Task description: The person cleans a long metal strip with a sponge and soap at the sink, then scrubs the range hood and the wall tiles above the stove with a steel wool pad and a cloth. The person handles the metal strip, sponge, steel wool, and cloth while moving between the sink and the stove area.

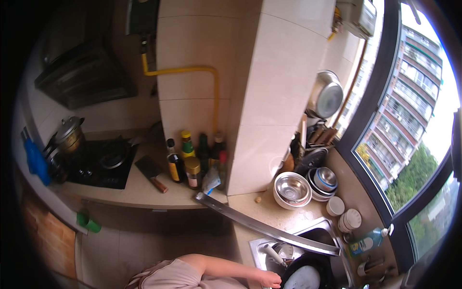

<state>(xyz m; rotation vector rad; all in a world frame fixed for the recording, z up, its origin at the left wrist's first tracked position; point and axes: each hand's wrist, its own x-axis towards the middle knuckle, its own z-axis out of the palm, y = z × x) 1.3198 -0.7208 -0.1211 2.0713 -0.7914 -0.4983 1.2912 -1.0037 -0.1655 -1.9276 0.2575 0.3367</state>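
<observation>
My left hand (270,279) is curled beside the left rim of a black wok (323,269) in the sink. Its fingertips are hidden, so whether they grip the rim cannot be told. A whitish, foamy-looking surface (302,278) fills the inside of the wok. My right hand is out of view. Behind the wok, the stainless steel sink (255,245) holds a thing with a white handle (274,254) and some dishes (284,249). A long metal strip (260,227) reaches from the counter's front edge across the sink's corner.
Nested bowls (291,202) stand behind the sink, with stacked cups (349,219) and a dish soap bottle (370,241) along the window side. On the left counter lies a cleaver (151,172) between the gas stove (97,162) and several sauce bottles (175,162). A tiled pillar (278,90) juts out.
</observation>
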